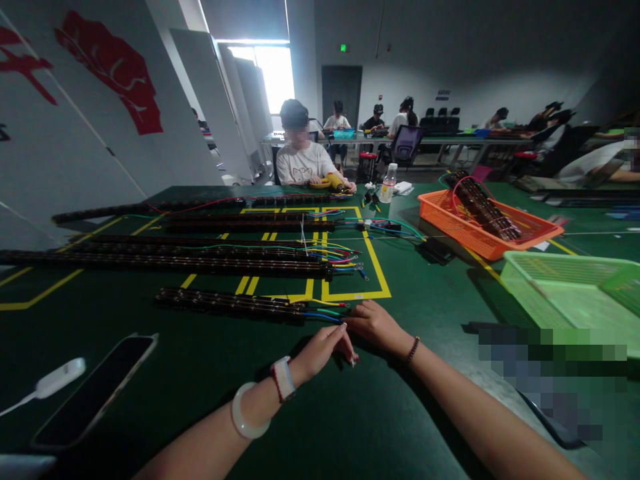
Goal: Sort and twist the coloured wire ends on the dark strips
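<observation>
A short dark wire bundle (225,303) lies on the green table in front of me, with a yellow wire (325,304) and a green and a blue wire (320,318) coming out of its right end. My right hand (374,323) is closed at the tips of the green and blue wires; its fingers hide their ends. Just below and left of it is my left hand (325,348), one fingertip close to the blue wire and the other fingers hanging apart, with nothing visible in them. The yellow wire ends in a red terminal left of my right hand.
Longer bundles (200,260) lie behind, across yellow tape lines. An orange basket (435,213) holding a bundle and a green basket (530,267) stand right. A phone (97,393) lies left. A bottle (389,183) stands near a person (305,160) seated opposite.
</observation>
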A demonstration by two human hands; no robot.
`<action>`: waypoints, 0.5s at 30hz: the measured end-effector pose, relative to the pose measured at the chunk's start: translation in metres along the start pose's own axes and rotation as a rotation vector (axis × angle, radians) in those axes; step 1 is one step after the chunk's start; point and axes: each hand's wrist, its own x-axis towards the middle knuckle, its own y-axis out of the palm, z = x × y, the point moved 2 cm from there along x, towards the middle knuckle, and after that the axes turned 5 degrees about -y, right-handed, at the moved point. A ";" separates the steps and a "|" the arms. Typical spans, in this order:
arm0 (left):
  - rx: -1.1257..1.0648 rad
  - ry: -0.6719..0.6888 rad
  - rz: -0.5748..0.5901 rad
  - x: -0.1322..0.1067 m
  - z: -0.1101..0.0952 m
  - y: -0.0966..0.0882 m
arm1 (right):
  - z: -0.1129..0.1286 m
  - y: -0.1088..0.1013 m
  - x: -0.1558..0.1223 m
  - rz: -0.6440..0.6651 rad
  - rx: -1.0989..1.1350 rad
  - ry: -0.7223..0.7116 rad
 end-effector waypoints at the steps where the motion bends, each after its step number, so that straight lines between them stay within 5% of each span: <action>1: -0.002 -0.001 0.002 0.000 0.000 0.000 | 0.000 0.001 0.001 0.004 -0.003 0.005; 10: -0.014 0.001 0.010 0.002 0.003 -0.001 | -0.003 0.006 0.000 0.042 0.006 0.045; 15: -0.016 -0.011 0.005 0.003 0.006 -0.002 | -0.009 0.005 -0.002 -0.096 0.179 0.164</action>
